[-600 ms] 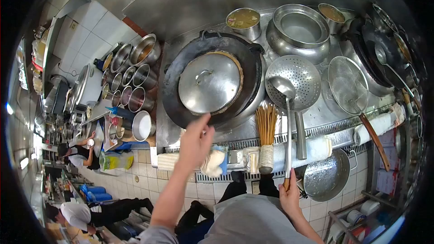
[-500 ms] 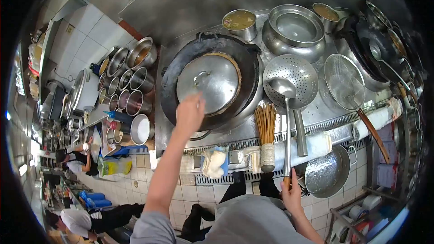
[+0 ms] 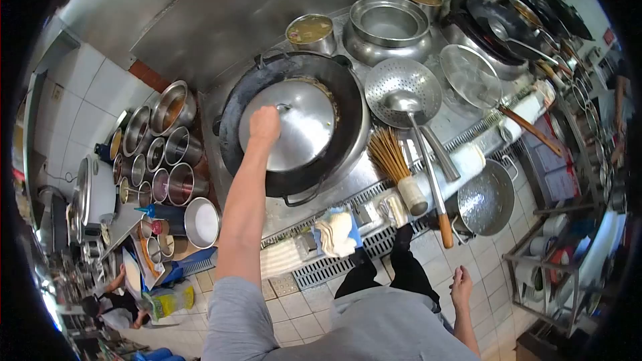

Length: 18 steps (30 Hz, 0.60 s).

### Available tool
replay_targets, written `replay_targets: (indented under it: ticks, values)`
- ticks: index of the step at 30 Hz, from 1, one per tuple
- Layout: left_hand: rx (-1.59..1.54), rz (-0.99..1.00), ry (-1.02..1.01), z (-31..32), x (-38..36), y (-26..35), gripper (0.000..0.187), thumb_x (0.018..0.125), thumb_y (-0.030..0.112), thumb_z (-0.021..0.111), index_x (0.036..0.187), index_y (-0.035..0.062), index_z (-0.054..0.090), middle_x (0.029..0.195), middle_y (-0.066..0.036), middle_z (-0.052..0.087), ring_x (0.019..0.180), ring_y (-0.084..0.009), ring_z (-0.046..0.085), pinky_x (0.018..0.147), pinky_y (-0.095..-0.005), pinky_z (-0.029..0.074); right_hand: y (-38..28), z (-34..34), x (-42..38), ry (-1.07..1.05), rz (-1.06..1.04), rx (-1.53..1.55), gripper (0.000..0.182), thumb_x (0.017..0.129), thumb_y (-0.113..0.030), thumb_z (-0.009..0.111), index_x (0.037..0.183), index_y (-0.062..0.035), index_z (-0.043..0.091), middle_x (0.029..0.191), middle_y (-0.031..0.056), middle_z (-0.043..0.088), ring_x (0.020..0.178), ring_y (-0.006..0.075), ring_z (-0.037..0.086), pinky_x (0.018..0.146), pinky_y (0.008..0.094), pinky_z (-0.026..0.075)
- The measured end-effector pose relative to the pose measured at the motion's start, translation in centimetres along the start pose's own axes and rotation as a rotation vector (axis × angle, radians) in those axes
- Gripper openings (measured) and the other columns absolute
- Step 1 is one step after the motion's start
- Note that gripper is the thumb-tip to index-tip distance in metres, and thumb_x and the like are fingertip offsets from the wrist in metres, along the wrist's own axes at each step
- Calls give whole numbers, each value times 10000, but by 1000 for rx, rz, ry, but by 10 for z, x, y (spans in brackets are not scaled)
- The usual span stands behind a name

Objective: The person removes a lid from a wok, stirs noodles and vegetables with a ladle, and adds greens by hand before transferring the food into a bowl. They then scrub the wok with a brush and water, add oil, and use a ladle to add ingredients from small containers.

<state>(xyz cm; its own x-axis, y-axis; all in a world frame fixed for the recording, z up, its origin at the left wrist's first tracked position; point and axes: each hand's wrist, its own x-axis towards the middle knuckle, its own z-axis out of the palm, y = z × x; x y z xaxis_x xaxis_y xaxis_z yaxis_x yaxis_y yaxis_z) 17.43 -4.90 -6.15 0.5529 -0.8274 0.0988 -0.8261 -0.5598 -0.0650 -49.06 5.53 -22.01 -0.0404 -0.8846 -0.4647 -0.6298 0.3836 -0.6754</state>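
- Our left grip (image 3: 265, 124) is a fist over the lid (image 3: 301, 137), its fingers folded together and, as far as we can see, clamped on the left end of the handle (image 3: 285, 106); our knuckles hide the contact itself. Our right grip (image 3: 461, 287) hangs loosely curled around nothing, off the front edge of the steel counter (image 3: 344, 179).
- Largest about the hands is the black wok (image 3: 351, 110), on the counter ahead of us; the lid lies within its rim.
- Round, so with no long axis to follow, the lid spreads mostly right of our left fist and toward us from it. Our left hand is by far the nearer; our right is well apart.
- Nearest our right hand is the ladle (image 3: 404, 101), resting on the perforated strainer (image 3: 382, 92), its wooden end (image 3: 445, 230) toward us and just beyond our fingers.
- Smallest, the handle shows just right of our fist.
- Against the earlier frame, our view has turned, our left hand has gone from short of the handle up to it, and our right hand has left the ladle it held.
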Motion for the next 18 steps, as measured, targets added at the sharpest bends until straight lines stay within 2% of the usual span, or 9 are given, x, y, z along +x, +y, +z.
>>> replay_targets:
  ticks: [3, 5, 7, 9, 10, 11, 13, 14, 18]
  values:
    - [-21, 11, 71, -37, -11, -9, 185, 787, 57, 493, 833, -10, 660, 836, -230, 641, 792, -372, 640, 714, -452, 512, 23, 5, -39, -45, 86, -36, 527, 924, -386, 454, 1238, 37, 469, 788, 136, 586, 462, 133, 527, 357, 252, 408]
    - [-4, 31, 125, -79, -27, -14, 178, 801, 79, 483, 829, -16, 631, 826, -242, 633, 794, -386, 632, 714, -463, 505, 24, 7, -58, -42, 113, -70, 460, 930, -342, 463, 1111, 71, 555, 613, 111, 567, 475, 146, 554, 466, 291, 438]
    - [25, 48, 161, -109, -45, -27, 168, 809, 82, 473, 838, -20, 604, 816, -248, 627, 783, -399, 624, 709, -474, 498, 54, 11, -62, -83, 149, -96, 451, 914, -336, 484, 1099, 67, 565, 644, 150, 605, 538, 199, 600, 519, 324, 468]
    - [59, 47, 197, -137, -70, -43, 160, 818, 86, 464, 847, -23, 578, 806, -253, 621, 772, -412, 616, 704, -485, 490, 131, 25, -45, -22, -146, -326, 430, 880, -300, 534, 1091, 73, 568, 700, 208, 634, 654, 268, 645, 603, 359, 493]
    - [71, 54, 227, -149, -86, -51, 157, 829, 97, 459, 862, -21, 557, 799, -252, 618, 760, -419, 608, 692, -493, 480, 92, 12, -57, -108, 28, -267, 422, 842, -259, 580, 1086, 85, 567, 775, 259, 638, 784, 318, 654, 692, 385, 498]
    - [84, 61, 252, -160, -105, -57, 156, 841, 109, 453, 877, -18, 536, 792, -250, 614, 749, -427, 599, 680, -502, 469, 101, 9, -52, -119, 13, -271, 422, 842, -259, 580, 1086, 85, 567, 775, 259, 638, 784, 318, 654, 692, 385, 498]
    - [98, 7, 269, -184, -150, -62, 157, 847, 122, 462, 885, -14, 529, 783, -249, 609, 744, -430, 592, 670, -505, 460, 131, 4, -39, -154, -79, -406, 413, 826, -214, 598, 1092, 99, 555, 769, 275, 630, 704, 295, 663, 650, 370, 507]
    - [105, -29, 286, -194, -174, -63, 160, 853, 136, 471, 894, -10, 523, 775, -247, 605, 740, -433, 586, 659, -508, 451, 146, 1, -28, -268, 148, -250, 455, 835, -165, 604, 1215, 49, 474, 724, 164, 617, 574, 245, 636, 447, 364, 495]
    - [185, -172, 232, -221, -276, -70, 161, 859, 152, 498, 900, -1, 520, 778, -240, 602, 738, -424, 584, 653, -502, 446, 146, -19, -7, -312, 258, -87, 488, 844, -118, 575, 1273, 38, 402, 717, 132, 578, 490, 238, 613, 370, 363, 505]
